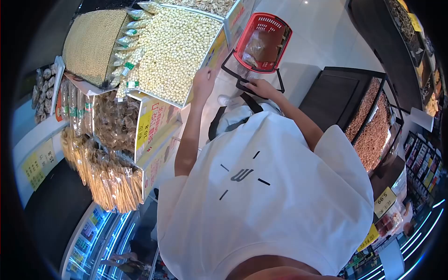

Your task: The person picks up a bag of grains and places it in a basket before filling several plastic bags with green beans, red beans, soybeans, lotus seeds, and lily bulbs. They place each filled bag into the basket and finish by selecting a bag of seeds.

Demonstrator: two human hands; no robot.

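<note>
My right hand [262, 88] is closed around the black handle of a red shopping basket [241, 50]. The basket hangs beyond the hand and holds a clear plastic bag [255, 45] with something brownish in it. My left hand [204, 84] is at the right edge of a large bin of pale round dried goods [177, 51]. Its fingers are too small and indistinct to tell whether they grip anything. Filled, clear bags with green labels [128, 70] line the left side of that bin.
Packs of dark dried goods [116, 119] and long tan sticks [107, 179] stock the lower shelves at left. A black stand [331, 95] with reddish nuts [373, 123] is at right. Pale floor [322, 32] shows beyond the basket. Lit coolers [93, 238] stand at lower left.
</note>
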